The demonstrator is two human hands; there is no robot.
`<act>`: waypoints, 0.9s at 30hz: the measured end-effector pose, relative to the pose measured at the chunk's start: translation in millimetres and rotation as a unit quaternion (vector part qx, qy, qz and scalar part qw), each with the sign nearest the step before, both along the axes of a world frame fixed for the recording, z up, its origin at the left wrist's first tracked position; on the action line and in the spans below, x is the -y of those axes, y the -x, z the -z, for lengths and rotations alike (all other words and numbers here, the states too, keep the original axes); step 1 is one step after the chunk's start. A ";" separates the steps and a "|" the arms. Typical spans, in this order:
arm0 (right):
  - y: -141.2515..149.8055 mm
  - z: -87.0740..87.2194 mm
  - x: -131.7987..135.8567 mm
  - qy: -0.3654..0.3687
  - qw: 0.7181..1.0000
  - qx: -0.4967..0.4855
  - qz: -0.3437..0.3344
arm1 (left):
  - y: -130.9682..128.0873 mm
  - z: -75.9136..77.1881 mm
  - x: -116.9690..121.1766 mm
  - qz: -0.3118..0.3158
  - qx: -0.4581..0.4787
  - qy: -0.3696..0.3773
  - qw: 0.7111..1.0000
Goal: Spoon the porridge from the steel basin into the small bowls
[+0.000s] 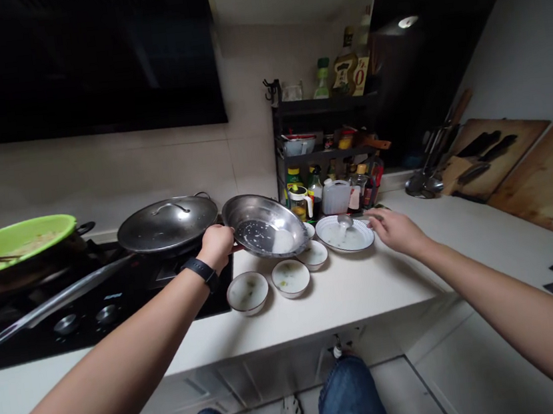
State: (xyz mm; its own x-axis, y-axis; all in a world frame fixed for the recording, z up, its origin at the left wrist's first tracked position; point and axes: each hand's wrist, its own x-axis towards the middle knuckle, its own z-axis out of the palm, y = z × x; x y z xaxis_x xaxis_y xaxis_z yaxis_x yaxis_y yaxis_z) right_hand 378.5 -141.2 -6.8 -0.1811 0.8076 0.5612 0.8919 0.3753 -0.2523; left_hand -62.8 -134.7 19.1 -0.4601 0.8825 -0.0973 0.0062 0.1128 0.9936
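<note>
We're watching the left hand [217, 248] clamped shut on the rim of a stainless steel basin [265, 226], tilted up at the stove-side edge of the countertop [353, 298] beside a lidded wok [168, 224]; the right hand [396, 231], fingers loosely open, reaches a white plate [345, 233] at its rim; small white bowls [290, 278] sit toward the front edge.

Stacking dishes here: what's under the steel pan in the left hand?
Under the steel pan, held tilted by the left hand, the rim of a small white bowl shows at its right edge; the pan hides the rest of the bowl and counter.
</note>
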 end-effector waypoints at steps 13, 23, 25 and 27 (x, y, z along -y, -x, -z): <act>109.8 -11.3 2.9 0.036 0.958 -0.249 -0.137 | 1.9 -7.2 8.8 0.060 0.031 0.002 0.998; 143.1 5.9 -17.4 0.170 0.860 -0.477 -0.070 | 2.7 -9.5 12.1 0.055 0.031 -0.007 0.998; 142.0 5.7 -20.1 0.200 0.816 -0.542 -0.031 | 3.0 -9.8 11.7 0.053 0.034 -0.007 0.998; 139.7 3.9 -21.4 0.214 0.795 -0.568 -0.020 | 3.6 -10.4 11.4 0.052 0.038 -0.005 0.998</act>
State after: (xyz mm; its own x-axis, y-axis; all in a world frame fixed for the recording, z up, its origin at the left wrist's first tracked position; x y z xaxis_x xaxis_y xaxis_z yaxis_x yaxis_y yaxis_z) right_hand 238.8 -119.8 -10.7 0.2158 0.9748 0.0566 -0.0129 0.0608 -0.9981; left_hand -66.4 -146.1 29.5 -0.3575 0.9264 -0.1184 -0.0576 0.1047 0.9928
